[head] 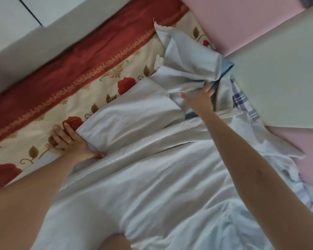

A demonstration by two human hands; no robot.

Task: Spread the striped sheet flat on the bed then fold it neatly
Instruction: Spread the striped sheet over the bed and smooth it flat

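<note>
Striped sheet (pixel 152 177): centre and lower frame, rumpled, far end bunched at upper right.
Left hand (pixel 69 141), mid-left: fingers spread on the floral bedcover (pixel 101 91), thumb against the sheet's fold; I judge it anchors.
Right hand (pixel 201 100): splayed wide, fingertips at the bunch, likely to draw it flat.

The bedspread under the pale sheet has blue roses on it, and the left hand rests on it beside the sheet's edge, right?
Not quite. The head view shows the roses on the bedspread are red, not blue. The rest holds: the left hand rests on it beside the edge of the pale sheet.
</note>
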